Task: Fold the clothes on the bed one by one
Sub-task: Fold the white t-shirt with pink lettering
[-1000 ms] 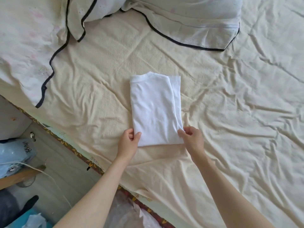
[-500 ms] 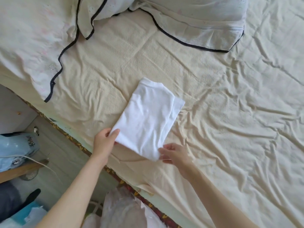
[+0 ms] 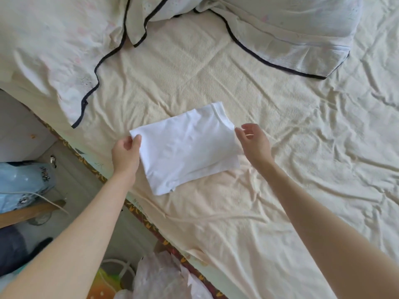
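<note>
The folded white shirt [image 3: 185, 147] lies on the bed [image 3: 302, 147], its long way running from 8 o'clock to 2 o'clock. The left hand [image 3: 126, 155] pinches its 9 o'clock corner. The right hand [image 3: 254, 141] is loose and holds nothing, just beside the 3 o'clock edge.

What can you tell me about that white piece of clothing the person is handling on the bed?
The folded white garment is a plain, soft knit, likely a T-shirt, folded into a compact rectangle with a ribbed hem edge at its far end. It lies slantwise near the edge of the cream bedsheet, layers showing at its near corner. The left hand pinches its left corner, thumb on top. The right hand is at its right edge, fingers relaxed; contact is unclear.
</note>
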`<state>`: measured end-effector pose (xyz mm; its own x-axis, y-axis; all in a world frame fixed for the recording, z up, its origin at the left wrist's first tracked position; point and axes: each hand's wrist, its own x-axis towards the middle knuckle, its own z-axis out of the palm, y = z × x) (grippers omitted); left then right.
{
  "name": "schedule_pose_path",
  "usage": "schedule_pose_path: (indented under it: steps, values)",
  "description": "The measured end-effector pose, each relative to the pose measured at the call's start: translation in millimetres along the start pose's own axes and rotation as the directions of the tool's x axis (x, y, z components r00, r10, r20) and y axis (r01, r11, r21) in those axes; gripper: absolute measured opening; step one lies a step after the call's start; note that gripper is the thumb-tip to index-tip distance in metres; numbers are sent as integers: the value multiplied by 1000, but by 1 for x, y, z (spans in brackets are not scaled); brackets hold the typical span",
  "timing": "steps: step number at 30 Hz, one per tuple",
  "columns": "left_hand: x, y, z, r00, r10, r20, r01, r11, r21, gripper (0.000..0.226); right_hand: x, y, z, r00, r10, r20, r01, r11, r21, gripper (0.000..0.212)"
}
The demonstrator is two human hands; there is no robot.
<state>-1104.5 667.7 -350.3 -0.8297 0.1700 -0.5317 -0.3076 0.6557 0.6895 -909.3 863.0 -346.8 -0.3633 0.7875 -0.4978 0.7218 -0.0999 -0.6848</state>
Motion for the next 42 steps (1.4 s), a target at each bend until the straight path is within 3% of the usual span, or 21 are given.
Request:
schedule_pose_path:
  steps: [2,4,12,21,26,30,36,42]
  values:
    - [-10,-17,2,998,-56,0,56,998,-20,26,13,-3,10,993,70,98,-75,996,45,44]
    - [-19,-30,5,1000,-12,3,12,999,32,23,19,-4,19,982,79,170,-85,996,29,44]
    - [-33,-33,13,984,173,-30,-167,975,145,14,17,1,35,987,30,157,-46,994,100,53]
    - [-47,-8,-10,950,311,-22,-305,942,142,22,-27,-17,29,996,-66,-59,75,984,164,36]
    - [-77,16,-41,936,349,38,-351,927,130,12,-81,-20,-1,994,-19,-105,48,958,282,30]
    - [-113,37,-63,925,341,165,-365,920,145,15,-138,-24,-34,987,76,-145,-12,917,399,25]
    - [-162,67,-76,838,414,355,-480,869,119,18,-229,-25,-80,948,195,-253,-30,843,537,22]
    - [-214,90,-65,655,466,595,-614,787,59,11,-323,-8,-112,846,349,-404,-12,769,639,23]
